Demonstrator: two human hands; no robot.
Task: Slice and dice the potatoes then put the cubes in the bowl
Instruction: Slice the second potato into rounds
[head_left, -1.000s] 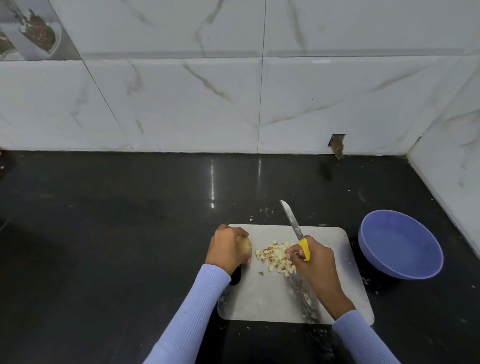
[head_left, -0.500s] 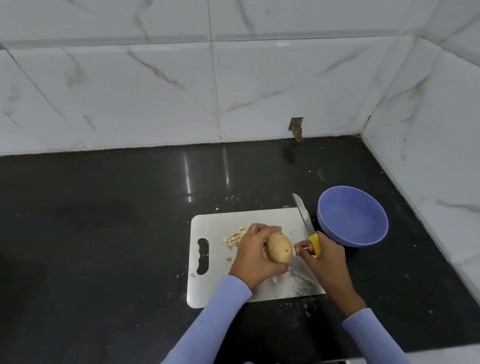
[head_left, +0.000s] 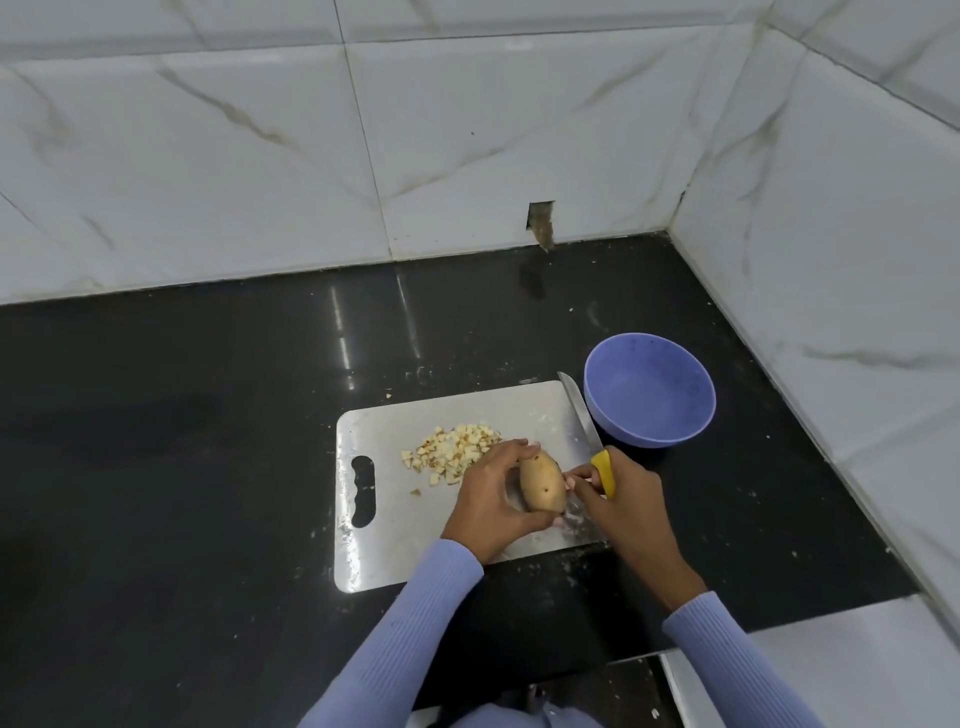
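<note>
Over the cutting board, a whole potato is gripped lengthwise by the left hand, seemingly readied for slicing; the knife is clasped in the right hand. Finished cubes lie piled aside; the bowl waits nearby.

One potato, one knife, one bowl, one board.

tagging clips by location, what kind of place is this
Most likely a home kitchen: a dark counter against tiled walls, with a cutting board and diced potato on it.
</note>
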